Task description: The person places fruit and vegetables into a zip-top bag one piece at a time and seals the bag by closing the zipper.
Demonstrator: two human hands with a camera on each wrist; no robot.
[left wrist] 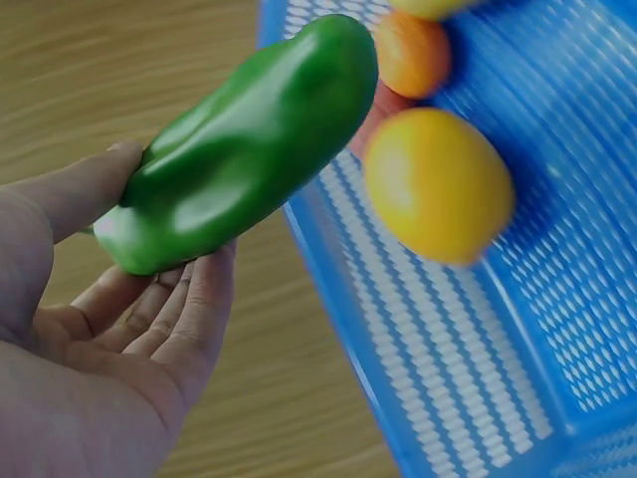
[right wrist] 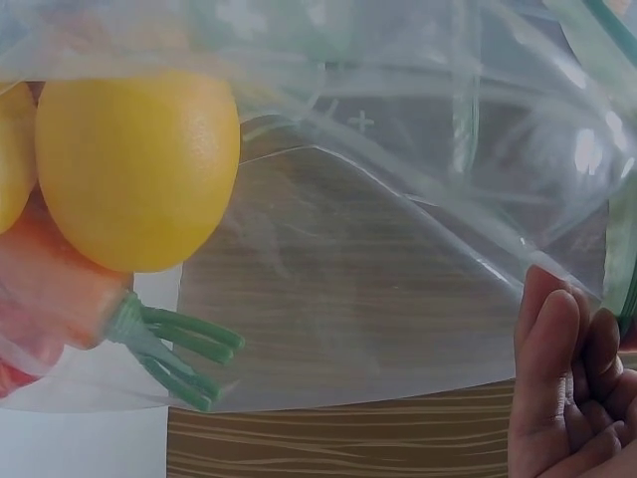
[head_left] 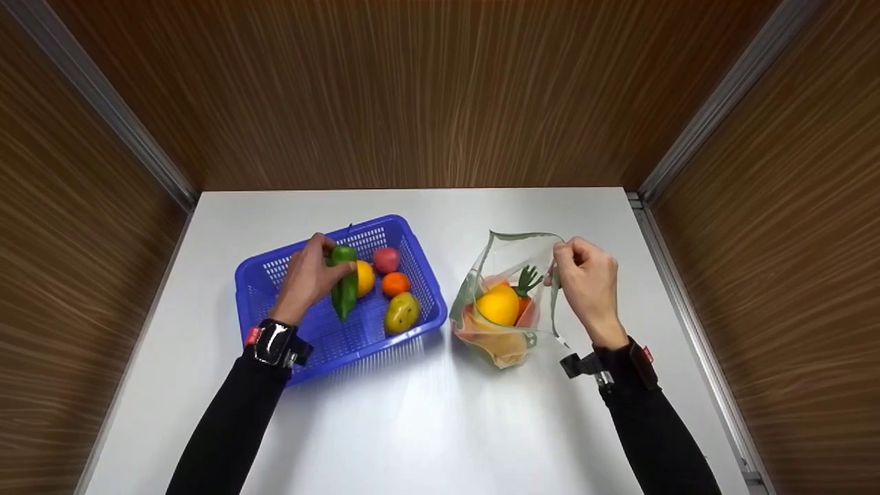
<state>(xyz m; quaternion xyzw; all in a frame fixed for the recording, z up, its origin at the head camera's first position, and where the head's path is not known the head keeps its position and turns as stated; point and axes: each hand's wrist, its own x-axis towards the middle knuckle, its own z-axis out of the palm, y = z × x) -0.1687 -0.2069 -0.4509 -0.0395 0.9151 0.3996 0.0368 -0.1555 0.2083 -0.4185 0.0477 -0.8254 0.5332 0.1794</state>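
Observation:
My left hand (head_left: 307,278) pinches a green pepper (head_left: 346,292) above the blue basket (head_left: 323,361). In the left wrist view the thumb lies on one side of the pepper (left wrist: 244,149) and the fingers on the other. Inside the basket are a yellow fruit (head_left: 365,278), a pinkish-red fruit (head_left: 386,260), an orange (head_left: 396,284) and a yellow-green mango-like fruit (head_left: 402,313). My right hand (head_left: 588,282) grips the rim of a clear plastic bag (head_left: 505,251) with a green edge. Through the bag show a yellow fruit (right wrist: 139,169) and a carrot (right wrist: 70,279) with green stalks.
The basket and bag stand side by side on a white table (head_left: 440,426). Wood-grain panels (head_left: 440,96) rise at the back and on both sides, with metal rails (head_left: 694,330) along the edges.

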